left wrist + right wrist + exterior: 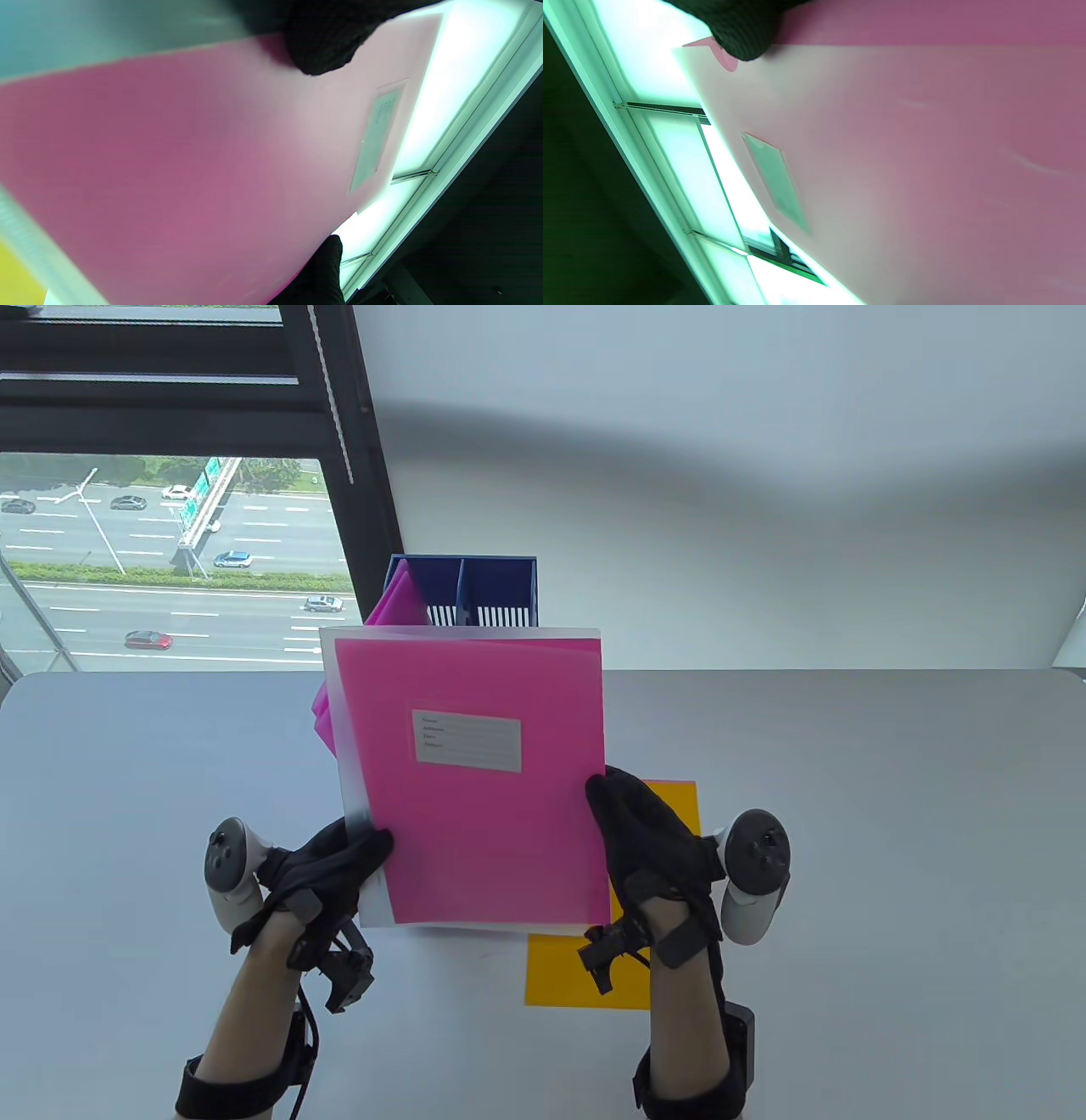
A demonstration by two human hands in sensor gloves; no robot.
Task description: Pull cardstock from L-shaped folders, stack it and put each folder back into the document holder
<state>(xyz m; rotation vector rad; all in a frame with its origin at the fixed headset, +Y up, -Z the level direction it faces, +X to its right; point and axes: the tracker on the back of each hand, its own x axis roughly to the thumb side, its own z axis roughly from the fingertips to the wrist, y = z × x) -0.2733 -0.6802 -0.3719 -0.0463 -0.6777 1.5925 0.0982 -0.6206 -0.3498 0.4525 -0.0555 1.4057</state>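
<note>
the grey counter (848, 814) spreads out in front of me, its far edge meeting a plain white wall (721, 475). to the left of that wall stands a window (170, 560) with a dark frame (356, 475) and a beaded cord (335, 398) hanging along it. through the window, far below, i see a multi-lane road (102, 619) with cars, a green sign gantry (204, 504) and a strip of hedge (187, 577).

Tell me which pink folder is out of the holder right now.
The translucent pink folder with the white label, held up by both hands; the other pink folders lean in the blue document holder.
</note>
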